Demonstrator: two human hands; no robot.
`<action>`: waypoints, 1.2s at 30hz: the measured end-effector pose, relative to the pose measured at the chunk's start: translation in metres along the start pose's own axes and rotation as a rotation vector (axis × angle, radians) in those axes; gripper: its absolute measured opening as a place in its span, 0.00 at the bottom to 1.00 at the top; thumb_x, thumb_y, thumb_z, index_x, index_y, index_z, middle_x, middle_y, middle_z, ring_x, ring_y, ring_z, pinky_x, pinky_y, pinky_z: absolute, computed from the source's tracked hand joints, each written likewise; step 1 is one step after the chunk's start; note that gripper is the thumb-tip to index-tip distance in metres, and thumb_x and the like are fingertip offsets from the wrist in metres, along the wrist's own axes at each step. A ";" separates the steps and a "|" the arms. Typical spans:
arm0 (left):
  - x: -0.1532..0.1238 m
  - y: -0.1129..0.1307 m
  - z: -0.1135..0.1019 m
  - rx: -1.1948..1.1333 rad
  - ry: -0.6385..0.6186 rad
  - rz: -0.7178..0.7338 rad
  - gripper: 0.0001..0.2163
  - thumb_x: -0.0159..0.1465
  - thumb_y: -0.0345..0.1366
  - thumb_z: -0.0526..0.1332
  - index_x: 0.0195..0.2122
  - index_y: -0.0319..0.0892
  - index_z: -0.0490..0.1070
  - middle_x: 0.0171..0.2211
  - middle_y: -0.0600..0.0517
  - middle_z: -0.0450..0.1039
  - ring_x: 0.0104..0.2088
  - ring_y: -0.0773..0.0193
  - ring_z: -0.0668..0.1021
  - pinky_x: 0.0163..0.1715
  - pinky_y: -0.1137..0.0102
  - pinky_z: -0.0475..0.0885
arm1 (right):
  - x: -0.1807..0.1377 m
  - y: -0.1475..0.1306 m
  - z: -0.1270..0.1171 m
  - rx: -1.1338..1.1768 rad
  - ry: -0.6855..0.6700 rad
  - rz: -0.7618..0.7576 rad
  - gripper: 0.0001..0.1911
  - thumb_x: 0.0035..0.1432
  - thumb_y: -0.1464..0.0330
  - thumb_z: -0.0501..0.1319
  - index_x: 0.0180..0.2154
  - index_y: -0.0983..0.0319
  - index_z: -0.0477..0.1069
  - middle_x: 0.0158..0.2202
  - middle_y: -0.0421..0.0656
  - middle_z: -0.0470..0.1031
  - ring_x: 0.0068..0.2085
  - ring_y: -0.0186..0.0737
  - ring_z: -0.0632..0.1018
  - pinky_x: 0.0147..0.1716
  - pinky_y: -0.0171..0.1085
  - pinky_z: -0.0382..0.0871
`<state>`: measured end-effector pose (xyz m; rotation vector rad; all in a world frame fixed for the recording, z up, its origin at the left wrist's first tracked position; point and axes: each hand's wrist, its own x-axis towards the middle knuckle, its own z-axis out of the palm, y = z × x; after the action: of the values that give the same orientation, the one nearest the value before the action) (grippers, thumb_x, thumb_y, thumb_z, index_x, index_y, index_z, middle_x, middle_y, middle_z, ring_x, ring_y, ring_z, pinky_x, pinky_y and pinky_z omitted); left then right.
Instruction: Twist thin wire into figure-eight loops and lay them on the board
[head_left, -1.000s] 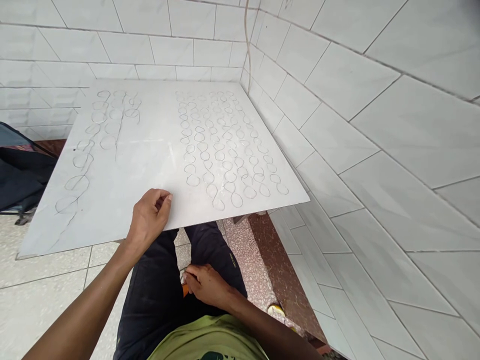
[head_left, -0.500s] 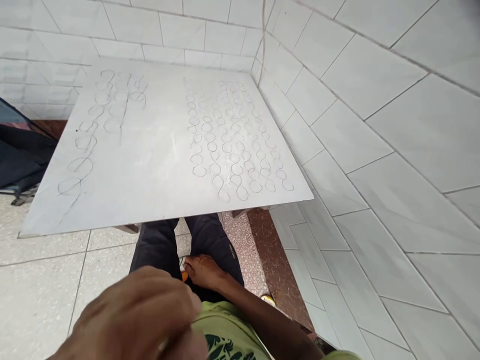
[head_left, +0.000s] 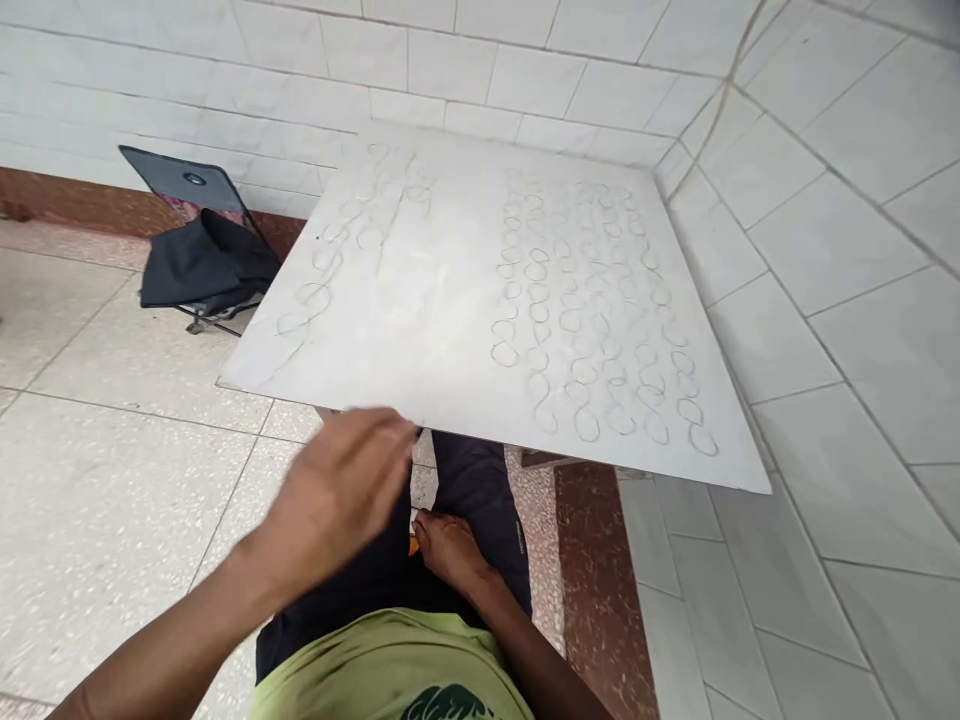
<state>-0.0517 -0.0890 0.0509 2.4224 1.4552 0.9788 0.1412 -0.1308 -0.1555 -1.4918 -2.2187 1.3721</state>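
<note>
My left hand point(head_left: 345, 490) is raised over my lap at the near edge of a large white board point(head_left: 420, 340), with its fingertips by that edge. Motion smears the fingers, so I cannot tell whether they hold anything. My right hand point(head_left: 450, 548) rests on my thigh with its fingers curled closed. A small orange thing point(head_left: 413, 545) shows at its fingertips, mostly hidden, its kind unclear. The board carries rows of hand-drawn loops point(head_left: 585, 370) on the right and a line of fainter loops point(head_left: 307, 295) on the left.
White tiled walls point(head_left: 885, 420) meet behind and to the right of the board. A dark folding chair point(head_left: 191, 185) with black cloth point(head_left: 206, 262) on it stands at the left. My legs point(head_left: 472, 470) reach under the board. A cable point(head_left: 724, 100) runs down the wall corner.
My left hand has moved away from the camera, forward to the board's near edge. The view has swung left, showing more of the chair. My right hand stays on my lap.
</note>
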 end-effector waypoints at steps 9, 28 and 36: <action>-0.029 -0.127 -0.003 0.465 0.045 -0.334 0.21 0.75 0.43 0.54 0.63 0.36 0.70 0.63 0.36 0.71 0.63 0.37 0.71 0.61 0.43 0.63 | 0.002 0.004 0.016 -0.370 -0.092 0.050 0.16 0.75 0.67 0.48 0.47 0.61 0.75 0.45 0.48 0.84 0.46 0.46 0.84 0.46 0.39 0.67; -0.059 -0.139 -0.008 0.378 -0.059 0.030 0.22 0.73 0.29 0.54 0.67 0.42 0.67 0.63 0.39 0.73 0.62 0.46 0.75 0.61 0.50 0.70 | 0.002 -0.006 0.012 -0.404 -0.118 0.064 0.14 0.73 0.66 0.53 0.47 0.62 0.76 0.44 0.51 0.84 0.45 0.48 0.85 0.45 0.40 0.71; -0.060 -0.168 -0.021 0.350 -0.156 0.125 0.26 0.71 0.29 0.51 0.70 0.46 0.64 0.64 0.41 0.73 0.58 0.44 0.77 0.57 0.50 0.74 | 0.011 -0.002 0.013 -0.414 -0.081 0.038 0.10 0.67 0.67 0.59 0.44 0.63 0.77 0.42 0.51 0.85 0.43 0.49 0.85 0.41 0.40 0.73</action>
<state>-0.2072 -0.0558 -0.0337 2.7897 1.5440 0.5763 0.1277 -0.1299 -0.1653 -1.6284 -2.6613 1.0397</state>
